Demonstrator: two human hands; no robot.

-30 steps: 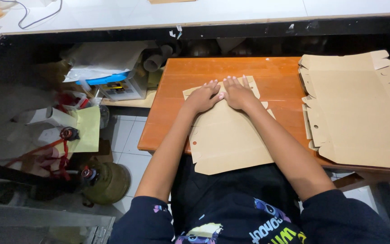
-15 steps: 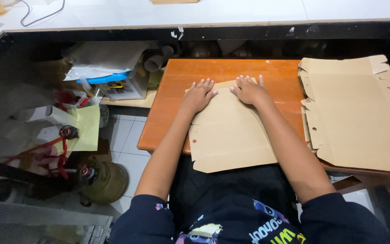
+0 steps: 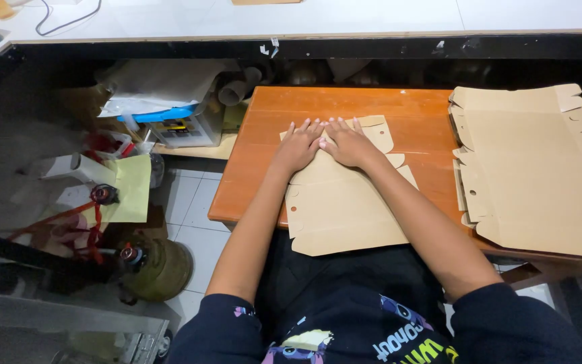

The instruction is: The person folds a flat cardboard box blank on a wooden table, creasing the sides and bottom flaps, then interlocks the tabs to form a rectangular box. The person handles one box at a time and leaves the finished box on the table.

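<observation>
Flat and open, our left hand (image 3: 298, 147) and right hand (image 3: 348, 143) press side by side on the cardboard box blank (image 3: 345, 202), gripping nothing; more flat blanks (image 3: 540, 175) lie to their right.

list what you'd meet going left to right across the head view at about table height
yellow paper sheet → clear plastic box with blue lid → left hand → right hand, both flat on the cardboard blank → bare strip of wooden table → stack of flat cardboard blanks
</observation>
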